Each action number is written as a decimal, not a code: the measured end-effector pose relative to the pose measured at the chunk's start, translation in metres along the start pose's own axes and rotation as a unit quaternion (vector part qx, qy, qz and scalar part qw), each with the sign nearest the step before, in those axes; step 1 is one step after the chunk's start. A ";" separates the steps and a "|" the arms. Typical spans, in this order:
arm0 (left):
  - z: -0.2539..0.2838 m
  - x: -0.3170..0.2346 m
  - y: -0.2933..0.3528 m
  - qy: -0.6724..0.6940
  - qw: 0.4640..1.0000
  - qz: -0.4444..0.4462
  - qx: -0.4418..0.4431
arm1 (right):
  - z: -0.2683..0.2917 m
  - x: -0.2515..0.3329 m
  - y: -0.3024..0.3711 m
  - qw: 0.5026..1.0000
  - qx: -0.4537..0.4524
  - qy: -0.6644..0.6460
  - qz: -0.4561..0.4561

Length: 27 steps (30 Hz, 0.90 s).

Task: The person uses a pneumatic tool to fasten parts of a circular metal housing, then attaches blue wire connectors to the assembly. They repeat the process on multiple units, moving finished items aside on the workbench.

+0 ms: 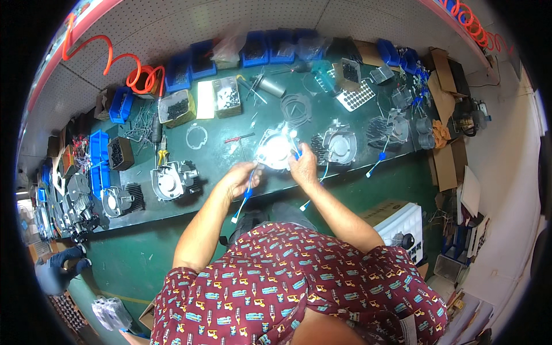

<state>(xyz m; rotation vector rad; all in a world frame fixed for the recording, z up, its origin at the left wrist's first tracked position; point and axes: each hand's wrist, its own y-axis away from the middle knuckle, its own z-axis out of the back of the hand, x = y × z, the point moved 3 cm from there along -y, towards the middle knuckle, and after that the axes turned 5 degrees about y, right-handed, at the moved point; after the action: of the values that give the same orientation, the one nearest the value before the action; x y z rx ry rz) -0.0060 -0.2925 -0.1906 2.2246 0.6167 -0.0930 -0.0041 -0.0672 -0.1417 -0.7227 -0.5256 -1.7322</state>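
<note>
A round cast-metal housing [275, 150] lies in front of me on the green bench, washed out by bright light. My left hand [240, 179] is at its near left edge, fingers closed at the top of a thin cable [248, 194] with a blue sleeve and white plug, which hangs past the bench edge. On the housing's right side, my right hand [305, 167] is closed with fingertips together. A small blue piece [298, 154] shows at them; its kind is unclear. Just right of that hand sits another finned housing [339, 145], with its own cable hanging down.
More housings stand along the bench, one [168, 179] at left and one [397, 126] at right. A red-handled T-wrench [238, 138], a ring gasket [196, 137] and yellow-handled pliers [163, 155] lie nearby. Blue parts bins [255, 50] line the back. Orange coiled hoses [138, 72] hang overhead.
</note>
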 end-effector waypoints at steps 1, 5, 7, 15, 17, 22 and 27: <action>0.002 0.000 -0.003 0.009 1.000 -0.005 0.010 | 0.001 0.000 0.000 1.000 0.001 -0.004 -0.001; 0.002 0.001 -0.008 -0.074 0.995 -0.073 -0.007 | 0.000 -0.003 -0.003 1.000 0.000 -0.006 0.005; 0.002 0.002 -0.012 -0.224 0.960 -0.159 -0.060 | -0.003 -0.006 -0.003 1.000 -0.005 -0.007 0.019; -0.006 0.013 -0.004 -0.227 0.950 -0.179 -0.119 | -0.004 -0.005 -0.002 1.000 -0.001 -0.024 0.013; -0.004 0.013 -0.001 -0.174 0.976 -0.108 -0.070 | -0.004 -0.004 -0.002 1.000 0.001 -0.020 0.008; -0.004 0.014 -0.006 -0.197 0.965 -0.164 -0.058 | -0.004 -0.005 -0.006 0.999 -0.008 0.000 0.043; 0.003 0.016 0.020 -0.502 0.719 -0.464 -0.126 | -0.003 -0.004 -0.006 0.999 -0.015 0.030 0.038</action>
<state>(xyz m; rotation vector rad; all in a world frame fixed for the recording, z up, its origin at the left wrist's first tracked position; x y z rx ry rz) 0.0178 -0.2988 -0.1831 1.0873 0.9307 -1.5071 -0.0093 -0.0651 -0.1462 -0.7012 -0.4274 -1.6888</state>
